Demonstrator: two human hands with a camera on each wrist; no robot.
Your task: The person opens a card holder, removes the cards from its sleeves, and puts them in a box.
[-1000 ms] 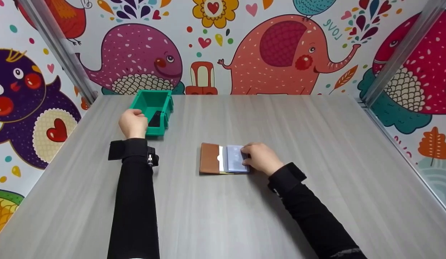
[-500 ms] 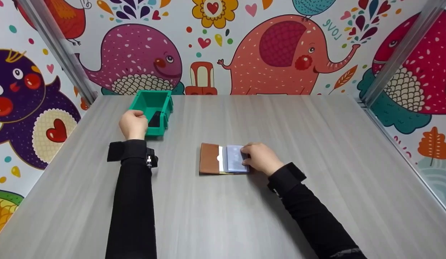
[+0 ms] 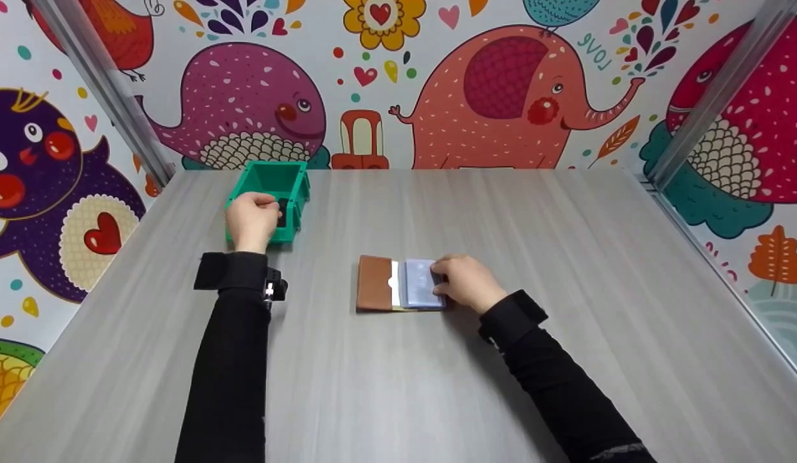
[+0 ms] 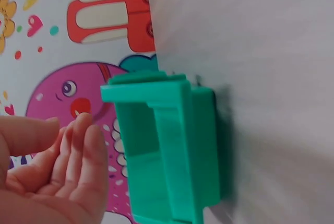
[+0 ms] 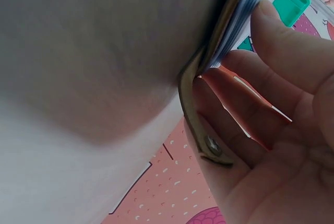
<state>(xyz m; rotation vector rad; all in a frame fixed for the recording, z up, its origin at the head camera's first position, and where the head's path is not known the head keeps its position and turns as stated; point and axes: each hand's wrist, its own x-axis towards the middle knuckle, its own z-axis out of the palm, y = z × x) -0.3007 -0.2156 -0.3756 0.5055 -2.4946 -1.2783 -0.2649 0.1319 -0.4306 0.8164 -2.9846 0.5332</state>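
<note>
A brown card holder [image 3: 375,283] lies spread on the table, with a white card edge [image 3: 395,283] and a stack of clear plastic sleeves [image 3: 419,283] on its right half. My right hand [image 3: 469,281] pinches the right edge of that half. In the right wrist view, the thumb [image 5: 269,18] presses the sleeves' edge, and a strap with a metal snap [image 5: 213,145] lies against the fingers. My left hand [image 3: 250,220] hangs over the near left side of a green bin [image 3: 281,233]. Its thumb and loosely bent fingers [image 4: 75,156] hold nothing. A black item [image 3: 282,212] shows partly inside the bin.
The grey table [image 3: 385,386] meets a back wall [image 3: 366,83] printed with cartoon animals. Metal posts [image 3: 109,96] stand at the back corners, and a printed side panel rises at either side. The bin stands close to the back wall.
My left hand has moved a little to the right, from the bin's side to over it, covering more of the black item. My right hand and the card holder stay put.
</note>
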